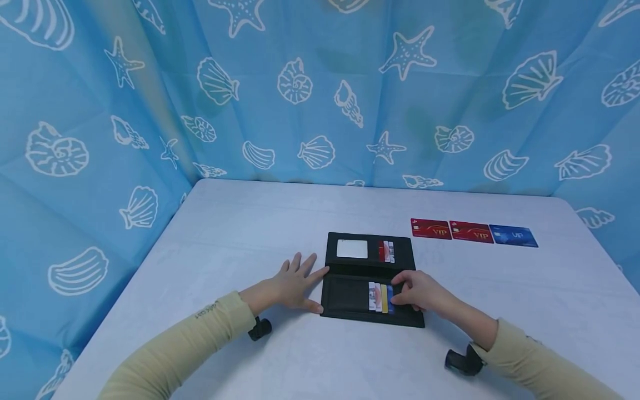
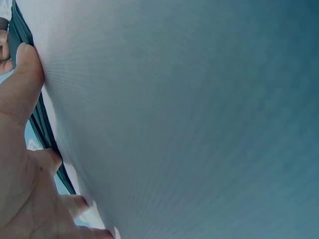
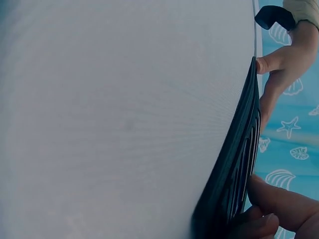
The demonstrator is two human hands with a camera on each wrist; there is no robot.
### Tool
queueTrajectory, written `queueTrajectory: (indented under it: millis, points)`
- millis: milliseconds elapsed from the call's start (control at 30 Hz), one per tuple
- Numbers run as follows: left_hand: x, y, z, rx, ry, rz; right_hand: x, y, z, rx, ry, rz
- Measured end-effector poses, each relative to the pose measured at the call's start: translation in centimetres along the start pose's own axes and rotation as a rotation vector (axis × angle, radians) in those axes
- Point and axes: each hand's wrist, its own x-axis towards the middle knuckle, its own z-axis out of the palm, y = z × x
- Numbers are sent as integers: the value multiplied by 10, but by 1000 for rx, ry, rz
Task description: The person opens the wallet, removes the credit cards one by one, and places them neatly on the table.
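Note:
A black wallet (image 1: pixel 345 315) lies unfolded on the table. Its near half holds several overlapping cards, among them a yellow card (image 1: pixel 384 299) and a blue card (image 1: pixel 390 306) at the right end. My right hand (image 1: pixel 420 291) is over the wallet's right side, thumb and index finger pinching at the blue card's edge, the other fingers curled. At the left edge, my left hand (image 1: pixel 295 283) spreads its fingers, thumb and a fingertip touching the wallet. The left wrist view shows the left thumb (image 2: pixel 29 62) against the wallet's edge. In the right wrist view, the right thumb (image 3: pixel 266 194) rests against the card slots.
Two red VIP cards (image 1: pixel 431 229) and a second blue card (image 1: pixel 513 235) lie in a row at the back right. The wallet's far half holds a white panel (image 1: pixel 352 248) and a red card (image 1: pixel 381 251). A blue shell-patterned curtain (image 1: pixel 310 100) hangs behind the white table (image 1: pixel 240 222).

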Motion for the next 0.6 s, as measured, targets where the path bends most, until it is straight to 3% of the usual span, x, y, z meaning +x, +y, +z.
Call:
queueTrajectory:
  millis: [267,600]
  points:
    - [1,-1,2,7,4,6,2,1,0,22,-17,13]
    - [-1,1,-1,5,-1,-1,-2,2,-7,158,-90,10]
